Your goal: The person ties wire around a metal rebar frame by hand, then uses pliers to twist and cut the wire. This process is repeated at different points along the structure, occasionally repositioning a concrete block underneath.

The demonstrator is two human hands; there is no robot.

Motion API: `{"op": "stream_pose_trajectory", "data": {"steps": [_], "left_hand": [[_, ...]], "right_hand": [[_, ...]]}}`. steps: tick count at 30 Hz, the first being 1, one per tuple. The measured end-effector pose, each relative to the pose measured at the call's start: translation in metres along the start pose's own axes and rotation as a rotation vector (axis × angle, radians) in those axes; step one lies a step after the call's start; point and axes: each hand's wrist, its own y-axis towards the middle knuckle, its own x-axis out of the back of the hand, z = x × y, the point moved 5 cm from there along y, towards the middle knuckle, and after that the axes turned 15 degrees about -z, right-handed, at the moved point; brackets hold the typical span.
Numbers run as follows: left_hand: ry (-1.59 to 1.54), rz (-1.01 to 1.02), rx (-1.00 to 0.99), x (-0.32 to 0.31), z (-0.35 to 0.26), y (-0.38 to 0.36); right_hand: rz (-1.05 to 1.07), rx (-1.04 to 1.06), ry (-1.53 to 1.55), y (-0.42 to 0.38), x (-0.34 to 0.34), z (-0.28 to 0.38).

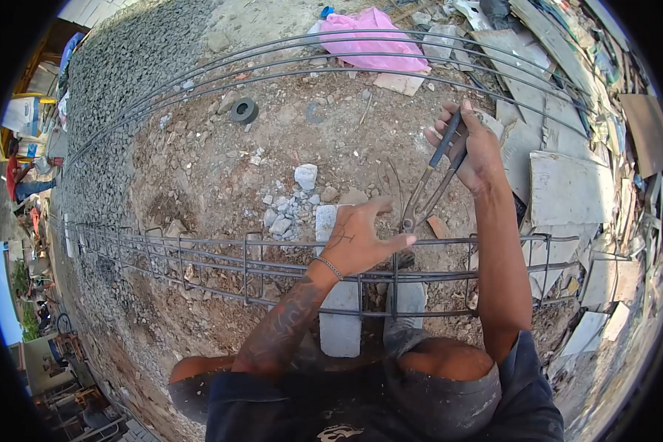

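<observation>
My right hand grips a pair of pincers by the dark handles, which stand somewhat apart, with the head pointing down at the rebar cage. Just left of the pincers' head, my left hand reaches over the top bar. Its fingers and thumb are spread with nothing visible between them, the thumb tip right by the jaws. The cage runs lengthwise across in front of me, with square stirrups along it. Under it, between my knees, lies a grey block. A thin wire sticks up behind the left hand.
Long loose bars arch across the far side. A dark ring-shaped roll, broken white stones and a pink plastic sheet lie on the dirt. Broken boards are heaped at right, gravel at left. A person is far left.
</observation>
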Motion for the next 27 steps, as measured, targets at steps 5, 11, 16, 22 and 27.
{"op": "stream_pose_trajectory", "data": {"steps": [5, 11, 16, 22, 27], "left_hand": [[-0.411, 0.109, 0.117, -0.025, -0.006, 0.029], [-0.515, 0.073, 0.098, -0.046, -0.018, 0.046], [-0.719, 0.072, 0.146, -0.048, -0.022, 0.052], [-0.662, 0.197, 0.250, -0.047, -0.028, 0.052], [-1.050, 0.443, 0.128, -0.059, -0.031, 0.065]], "right_hand": [[-0.043, 0.029, -0.061, -0.013, -0.006, 0.004], [0.082, 0.054, -0.003, -0.026, -0.007, 0.014], [-0.036, 0.059, -0.094, -0.036, -0.013, 0.016], [0.005, 0.056, -0.032, -0.027, -0.013, 0.012], [0.198, -0.057, 0.109, -0.004, -0.008, 0.004]]}}
